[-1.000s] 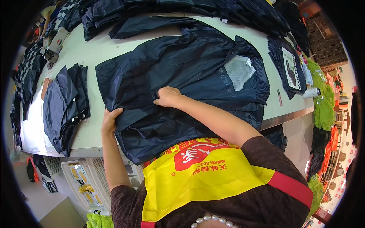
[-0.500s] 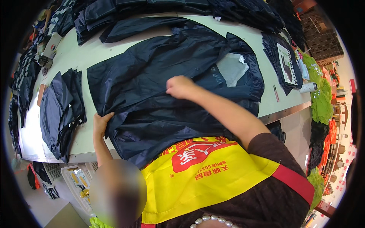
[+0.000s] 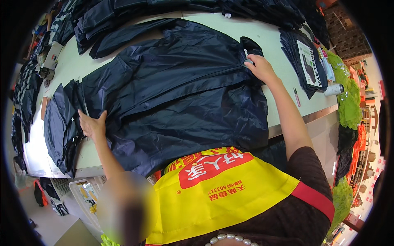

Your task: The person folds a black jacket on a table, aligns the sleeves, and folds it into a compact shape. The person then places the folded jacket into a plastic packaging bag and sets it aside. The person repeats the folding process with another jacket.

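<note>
Your left hand (image 3: 93, 126) lies flat and open on the navy jacket (image 3: 176, 94) (spread across the table (image 3: 283, 92)); your right hand (image 3: 259, 67) pinches its far edge.

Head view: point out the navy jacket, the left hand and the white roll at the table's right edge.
navy jacket (image 3: 180, 102): head view, middle of the spread fabric.
left hand (image 3: 92, 126): head view, back of the hand, flat on the jacket's left edge.
white roll (image 3: 333, 89): head view, its side.
</note>
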Tool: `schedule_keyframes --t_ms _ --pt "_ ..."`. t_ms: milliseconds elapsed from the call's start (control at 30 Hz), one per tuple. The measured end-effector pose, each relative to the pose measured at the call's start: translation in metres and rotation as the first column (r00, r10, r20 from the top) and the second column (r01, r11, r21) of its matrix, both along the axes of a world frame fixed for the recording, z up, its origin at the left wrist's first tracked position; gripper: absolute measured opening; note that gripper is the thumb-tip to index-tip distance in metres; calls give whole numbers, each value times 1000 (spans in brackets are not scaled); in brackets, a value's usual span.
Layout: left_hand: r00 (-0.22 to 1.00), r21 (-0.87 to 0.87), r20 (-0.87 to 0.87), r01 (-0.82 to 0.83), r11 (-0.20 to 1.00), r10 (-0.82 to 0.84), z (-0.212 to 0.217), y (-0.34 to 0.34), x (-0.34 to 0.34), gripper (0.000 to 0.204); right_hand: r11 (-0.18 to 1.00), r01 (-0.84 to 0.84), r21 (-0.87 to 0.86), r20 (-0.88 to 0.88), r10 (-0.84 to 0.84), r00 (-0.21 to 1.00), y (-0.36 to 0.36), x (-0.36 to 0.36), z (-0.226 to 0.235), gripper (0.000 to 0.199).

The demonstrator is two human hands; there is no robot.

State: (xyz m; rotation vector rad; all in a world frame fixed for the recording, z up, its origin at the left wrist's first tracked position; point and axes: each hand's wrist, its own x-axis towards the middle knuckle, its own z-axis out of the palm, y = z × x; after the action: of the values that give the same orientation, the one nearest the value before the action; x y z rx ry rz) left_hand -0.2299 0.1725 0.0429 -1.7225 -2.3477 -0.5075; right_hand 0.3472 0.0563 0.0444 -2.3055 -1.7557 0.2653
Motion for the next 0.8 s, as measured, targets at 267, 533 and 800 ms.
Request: schedule_keyframes --t_ms 267,533,800 --pt "232 -68 369 972 223 -900 -16 -50 246 52 600 -572 -559 76 724 685 30 -30 14 43" --pt "390 -140 721 892 430 -573 -51 12 268 24 931 -320 -175 -275 265 924 71 22 -39 18" --pt "615 -359 584 781 511 -530 -56 20 285 22 970 -175 -167 -142 152 978 72 12 -59 18"
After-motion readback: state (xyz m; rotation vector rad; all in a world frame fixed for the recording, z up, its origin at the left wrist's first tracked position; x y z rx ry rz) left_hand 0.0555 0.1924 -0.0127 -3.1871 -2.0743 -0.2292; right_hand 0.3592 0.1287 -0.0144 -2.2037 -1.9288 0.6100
